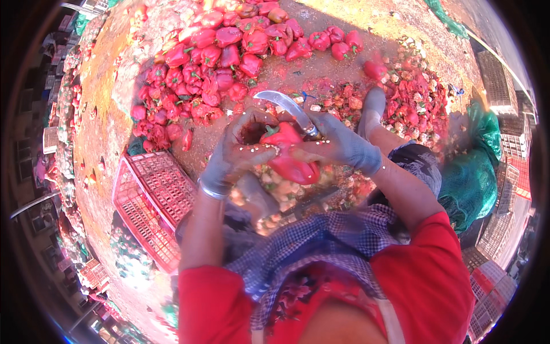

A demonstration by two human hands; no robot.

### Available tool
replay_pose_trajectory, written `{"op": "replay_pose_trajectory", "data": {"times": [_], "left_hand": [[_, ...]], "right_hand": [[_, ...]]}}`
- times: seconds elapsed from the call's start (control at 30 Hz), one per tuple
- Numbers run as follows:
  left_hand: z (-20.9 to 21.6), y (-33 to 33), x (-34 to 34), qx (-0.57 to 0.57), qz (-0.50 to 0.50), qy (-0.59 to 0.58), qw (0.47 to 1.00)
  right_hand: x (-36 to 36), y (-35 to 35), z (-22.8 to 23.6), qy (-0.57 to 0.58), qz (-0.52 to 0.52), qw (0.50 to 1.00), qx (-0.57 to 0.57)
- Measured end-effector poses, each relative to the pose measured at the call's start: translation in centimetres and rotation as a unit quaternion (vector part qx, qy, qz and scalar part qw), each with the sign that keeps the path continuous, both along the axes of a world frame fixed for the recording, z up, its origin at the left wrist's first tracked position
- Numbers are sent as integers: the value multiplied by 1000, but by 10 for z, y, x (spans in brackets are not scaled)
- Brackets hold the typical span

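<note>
Pepper, red with a green stem, sits mid-scene between two grey-gloved hands. The left hand curls loosely around its left side, thumb laid across the front. Fingers of the right hand are bent in around the handle of a curved knife (its blade points left, beyond the pepper), thumb against the fruit. Heaped peppers lie far left; a red crate stands nearer, at left.
</note>
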State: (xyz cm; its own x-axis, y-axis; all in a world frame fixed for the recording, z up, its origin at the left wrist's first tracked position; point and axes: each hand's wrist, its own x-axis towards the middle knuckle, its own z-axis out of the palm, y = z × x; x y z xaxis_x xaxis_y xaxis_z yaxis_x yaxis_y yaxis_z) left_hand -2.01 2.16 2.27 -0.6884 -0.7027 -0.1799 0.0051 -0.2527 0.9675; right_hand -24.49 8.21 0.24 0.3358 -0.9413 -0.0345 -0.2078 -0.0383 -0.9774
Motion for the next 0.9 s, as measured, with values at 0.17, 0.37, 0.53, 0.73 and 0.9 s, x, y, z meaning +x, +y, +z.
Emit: {"op": "replay_pose_trajectory", "data": {"times": [0.17,0.37,0.53,0.73,0.9], "left_hand": [[0,4,-3,78,-20,98,992],[-7,1,-5,92,30,31,995],[-28,16,-21,42,99,-41,993],[-34,16,-19,-3,93,-72,993],[-39,14,-14,-85,83,-77,990]], "right_hand": [[0,2,21,-155,-6,979,131],[8,1,-11,-8,-122,993,-7],[12,-4,-13,120,-140,982,-29],[17,-5,-23,139,-123,980,-70],[18,-6,-40,139,-132,976,-105]]}}
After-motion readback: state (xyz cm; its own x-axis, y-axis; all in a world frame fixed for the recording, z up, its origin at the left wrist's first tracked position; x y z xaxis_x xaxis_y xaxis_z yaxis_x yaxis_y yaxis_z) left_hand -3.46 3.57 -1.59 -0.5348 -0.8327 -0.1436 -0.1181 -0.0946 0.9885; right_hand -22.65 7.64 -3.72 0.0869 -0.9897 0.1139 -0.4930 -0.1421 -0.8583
